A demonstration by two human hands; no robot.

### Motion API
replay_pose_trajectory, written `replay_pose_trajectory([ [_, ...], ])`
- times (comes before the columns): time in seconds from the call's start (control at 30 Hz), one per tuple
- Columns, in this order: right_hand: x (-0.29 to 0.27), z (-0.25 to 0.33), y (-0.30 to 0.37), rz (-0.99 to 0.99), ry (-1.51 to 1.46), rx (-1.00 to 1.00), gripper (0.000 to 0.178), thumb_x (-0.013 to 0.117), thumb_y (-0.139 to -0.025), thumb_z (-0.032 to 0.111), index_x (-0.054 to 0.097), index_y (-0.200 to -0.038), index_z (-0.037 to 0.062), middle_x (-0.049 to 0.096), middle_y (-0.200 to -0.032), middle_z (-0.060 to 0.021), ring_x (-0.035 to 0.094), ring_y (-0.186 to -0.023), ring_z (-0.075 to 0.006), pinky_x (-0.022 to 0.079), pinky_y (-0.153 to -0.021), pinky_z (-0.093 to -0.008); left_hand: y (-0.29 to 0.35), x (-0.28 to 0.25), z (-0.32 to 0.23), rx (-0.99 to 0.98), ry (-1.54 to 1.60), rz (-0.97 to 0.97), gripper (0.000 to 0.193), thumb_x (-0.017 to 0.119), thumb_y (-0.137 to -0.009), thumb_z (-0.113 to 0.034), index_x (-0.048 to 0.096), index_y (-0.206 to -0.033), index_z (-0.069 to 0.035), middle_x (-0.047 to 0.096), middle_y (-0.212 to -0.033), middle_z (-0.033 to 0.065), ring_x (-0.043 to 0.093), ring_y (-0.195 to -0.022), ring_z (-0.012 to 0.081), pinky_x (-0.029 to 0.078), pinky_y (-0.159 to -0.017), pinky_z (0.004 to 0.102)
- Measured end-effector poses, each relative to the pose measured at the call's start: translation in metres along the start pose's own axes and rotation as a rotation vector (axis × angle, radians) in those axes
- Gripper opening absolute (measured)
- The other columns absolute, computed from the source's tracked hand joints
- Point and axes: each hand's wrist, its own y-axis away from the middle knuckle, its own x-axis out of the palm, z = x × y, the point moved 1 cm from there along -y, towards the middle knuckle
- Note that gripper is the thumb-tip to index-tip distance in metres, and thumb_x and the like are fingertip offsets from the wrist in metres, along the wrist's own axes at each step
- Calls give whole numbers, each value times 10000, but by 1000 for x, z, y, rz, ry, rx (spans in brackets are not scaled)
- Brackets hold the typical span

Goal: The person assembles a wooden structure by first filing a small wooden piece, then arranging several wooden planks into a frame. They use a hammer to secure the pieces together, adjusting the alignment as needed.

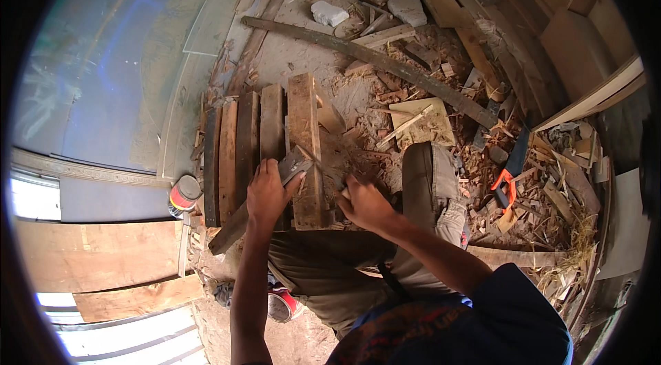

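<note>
A narrow, weathered wooden strip (234, 229) lies slantwise across a low stand of wooden slats (303, 107). My left hand (267, 193) is closed around this strip, near its upper end, which rests against the stand's right-hand slat. To the right of that slat, my right hand (366, 205) is closed in a fist beside my knee. What it grips is hidden by the fingers, and the area just ahead of it is blurred.
A handsaw (507, 186) with an orange handle leans among wood scraps at right. A long beam (379, 61) crosses the floor ahead, with a square board (421, 123) nearby. Broken concrete (329, 13) lies farther off. A paint tin (184, 196) stands left of the slats.
</note>
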Motion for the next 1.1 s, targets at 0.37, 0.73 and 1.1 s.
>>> replay_pose_trajectory([
  [0.37, -32, 61, -9, -235, -468, -17, 338, 643, -984, 157, 475, -1105, -110, 573, -539, -114, 582, -451, -141, 416, -453, -310, 5, 2, 4, -44, 65, 27, 606, 729, -880, -507, 528, -1082, 28, 623, -1055, 244, 635, -987, 447, 534, -802, 506],
  [0.73, -36, 35, 5, -229, -412, 86, 301, 657, -961, 186, 531, -992, -86, 647, -659, -228, 718, -651, -365, 525, -573, -434, 2, -11, 16, -153, 205, 101, 582, 751, -851, -531, 624, -1010, 15, 628, -992, 212, 649, -945, 419, 534, -757, 491],
  [1.1, -8, 19, 108, -101, -287, 356, 366, 654, -973, 273, 523, -925, -65, 651, -691, -214, 674, -751, -451, 527, -650, -496, -22, 16, 50, -79, 293, -175, 513, 662, -945, -475, 680, -1178, -18, 646, -1180, 216, 620, -1070, 418, 490, -938, 496],
])
